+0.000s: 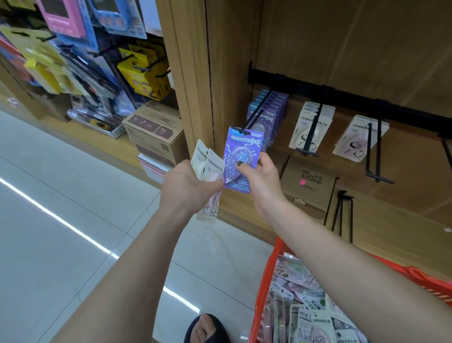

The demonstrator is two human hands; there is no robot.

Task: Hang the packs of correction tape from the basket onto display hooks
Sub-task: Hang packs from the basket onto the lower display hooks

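My right hand [259, 177] pinches a purple pack of correction tape [242, 155], whose top edge sits at the tip of the leftmost black display hook [253, 118]. Several purple packs [274, 109] hang further back on that hook. My left hand [186, 188] grips a few white and pink packs [209, 167], held just left of the purple one. White packs hang on two hooks to the right [312, 126] [360, 137]. The orange basket [263, 281] at lower right holds several more packs [303, 310].
Empty black hooks [377, 162] jut out at the right and below [343, 210]. A cardboard box [308, 186] sits on the shelf under the hooks. Left of a wooden upright [192, 69] are other hanging goods and boxes [153, 130]. My sandalled foot [206, 335] stands on the tiled floor.
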